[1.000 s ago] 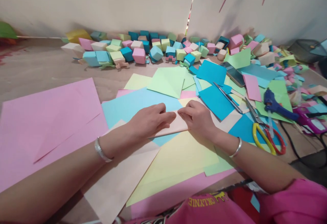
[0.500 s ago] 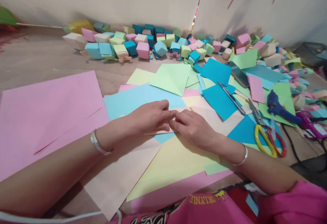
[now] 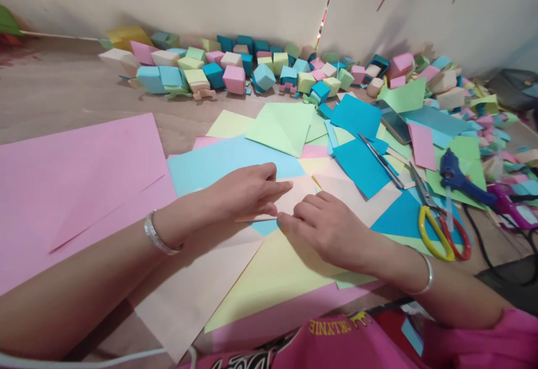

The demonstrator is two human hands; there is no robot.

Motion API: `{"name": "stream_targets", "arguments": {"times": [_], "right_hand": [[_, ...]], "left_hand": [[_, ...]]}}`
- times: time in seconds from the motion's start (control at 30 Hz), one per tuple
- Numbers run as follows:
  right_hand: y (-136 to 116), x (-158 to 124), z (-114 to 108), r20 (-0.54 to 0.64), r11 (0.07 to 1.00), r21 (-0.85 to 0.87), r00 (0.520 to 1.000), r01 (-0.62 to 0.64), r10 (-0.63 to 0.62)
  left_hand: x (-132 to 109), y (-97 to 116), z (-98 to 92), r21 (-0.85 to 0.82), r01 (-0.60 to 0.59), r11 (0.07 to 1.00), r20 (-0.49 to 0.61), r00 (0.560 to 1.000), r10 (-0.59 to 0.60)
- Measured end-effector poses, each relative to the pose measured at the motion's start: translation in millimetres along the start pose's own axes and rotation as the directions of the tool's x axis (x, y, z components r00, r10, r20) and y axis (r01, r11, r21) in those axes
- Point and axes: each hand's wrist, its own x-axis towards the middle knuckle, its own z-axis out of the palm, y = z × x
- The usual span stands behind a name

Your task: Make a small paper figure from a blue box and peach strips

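Observation:
A small folded piece of pale peach paper [image 3: 296, 187] lies on a light blue sheet [image 3: 202, 164] in the middle. My left hand [image 3: 252, 192] rests on its left part, fingers apart and pressing down, the index finger pointing right. My right hand [image 3: 325, 223] is at the paper's lower edge, the index finger stretched left to that edge and the other fingers curled; no object shows in it. Under and around my hands are a larger peach sheet [image 3: 189, 290] and a yellow sheet [image 3: 269, 279].
A pink sheet [image 3: 84, 189] lies left. Scissors [image 3: 437, 231], a metallic pen-like tool [image 3: 380, 158], a blue glue gun [image 3: 462, 178] with a cord and a dark phone [image 3: 395, 122] are at right. Several paper cubes [image 3: 234, 79] line the wall.
My right hand has moved down and slightly right from the paper's top to its lower edge, uncovering more of it. My left hand has stayed nearly in place.

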Motion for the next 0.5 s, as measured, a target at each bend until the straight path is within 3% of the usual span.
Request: {"name": "stream_targets", "arguments": {"times": [0.3, 0.5], "right_hand": [[-49, -9, 6, 0.147, 0.920, -0.368, 0.968, -0.137, 0.203], [-50, -13, 11, 0.189, 0.850, -0.463, 0.908, -0.252, 0.373]], "left_hand": [[0, -3, 0.7, 0.025, 0.003, 1.000, 0.069, 0.998, -0.005], [0, -1, -0.9, 0.020, 0.019, 1.000, 0.077, 0.997, -0.021]]}}
